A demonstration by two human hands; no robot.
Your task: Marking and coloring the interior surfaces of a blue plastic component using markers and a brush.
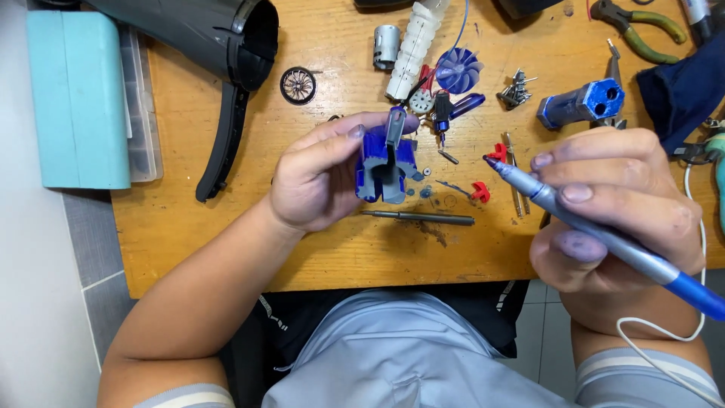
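Left hand (pixel 317 181) has its fingers wrapped round a small blue and grey plastic housing (pixel 385 162), held up just above the wooden desk (pixel 226 242), roughly in the middle. Right hand (pixel 619 204) has its fingers clamped on a silver screwdriver with a blue handle (pixel 596 230), tip pointing left toward the housing but not touching it. On the desk under them lies a loose metal shaft (pixel 419 217), with red plastic bits (pixel 480 192) beside it. Further back there's a blue fan wheel (pixel 458 72), a pile of screws (pixel 515 92) and a blue motor casing (pixel 581 103).
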